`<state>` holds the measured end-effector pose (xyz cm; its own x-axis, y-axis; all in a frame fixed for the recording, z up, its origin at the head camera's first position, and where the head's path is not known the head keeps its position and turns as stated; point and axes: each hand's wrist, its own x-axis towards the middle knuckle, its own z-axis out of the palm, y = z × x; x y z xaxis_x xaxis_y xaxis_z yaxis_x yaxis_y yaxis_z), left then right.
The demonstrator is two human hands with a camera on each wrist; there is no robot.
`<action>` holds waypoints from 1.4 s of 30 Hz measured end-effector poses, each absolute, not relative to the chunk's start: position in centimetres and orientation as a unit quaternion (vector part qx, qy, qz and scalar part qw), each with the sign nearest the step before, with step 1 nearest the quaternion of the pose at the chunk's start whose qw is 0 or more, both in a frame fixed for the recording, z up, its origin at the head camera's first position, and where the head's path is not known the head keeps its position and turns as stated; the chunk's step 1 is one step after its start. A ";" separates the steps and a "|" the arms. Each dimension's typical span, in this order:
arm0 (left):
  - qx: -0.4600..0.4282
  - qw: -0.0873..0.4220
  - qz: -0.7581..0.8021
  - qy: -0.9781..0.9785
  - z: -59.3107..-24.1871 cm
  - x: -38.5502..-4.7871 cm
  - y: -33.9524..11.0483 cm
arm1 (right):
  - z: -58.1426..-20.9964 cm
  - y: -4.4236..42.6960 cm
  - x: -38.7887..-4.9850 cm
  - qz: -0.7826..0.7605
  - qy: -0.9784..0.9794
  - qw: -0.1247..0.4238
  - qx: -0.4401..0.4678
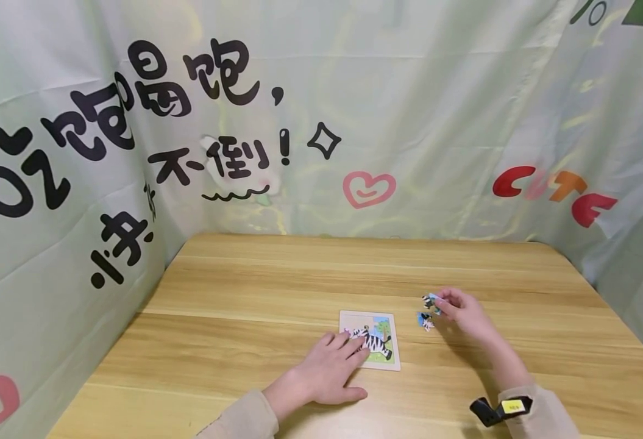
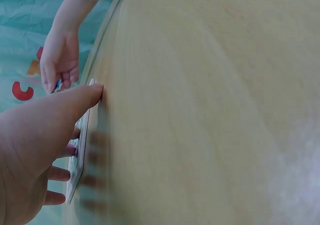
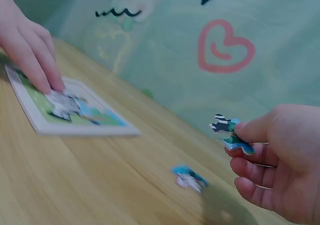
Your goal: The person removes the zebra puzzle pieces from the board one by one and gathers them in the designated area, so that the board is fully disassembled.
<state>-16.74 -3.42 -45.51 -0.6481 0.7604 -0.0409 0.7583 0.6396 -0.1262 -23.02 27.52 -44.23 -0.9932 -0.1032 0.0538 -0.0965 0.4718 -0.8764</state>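
A square zebra jigsaw puzzle [image 1: 384, 361] in a pale frame lies on the wooden table. My left hand [image 1: 332, 369] rests on its left part with the fingers spread and straight, covering some of the picture. To the right of the board, my right hand [image 1: 466, 314] pinches a puzzle piece [image 3: 231, 132] between thumb and fingers, raised off the table. That piece carries black and white stripes, green and blue. Below it a loose puzzle piece [image 1: 425, 321], blue and white with black, lies on the tabletop.
The wooden table [image 1: 244, 347] reaches back to a pale printed curtain [image 1: 310, 91], which also hangs along both sides. A black strap with a yellow label [image 1: 513, 406] sits on the right sleeve.
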 end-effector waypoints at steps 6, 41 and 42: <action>-0.422 0.010 0.057 -0.905 -45.8 -16.7 -3.4 | -44.6 30.0 -22.3 -0.448 0.892 0.015 -0.050; -0.414 0.000 0.044 -0.909 -46.2 -16.5 -3.7 | -45.4 30.8 -22.4 -0.317 0.939 0.012 -0.131; -0.414 0.001 0.044 -0.909 -46.2 -16.5 -3.7 | -45.4 30.8 -22.4 -0.318 0.939 0.011 -0.131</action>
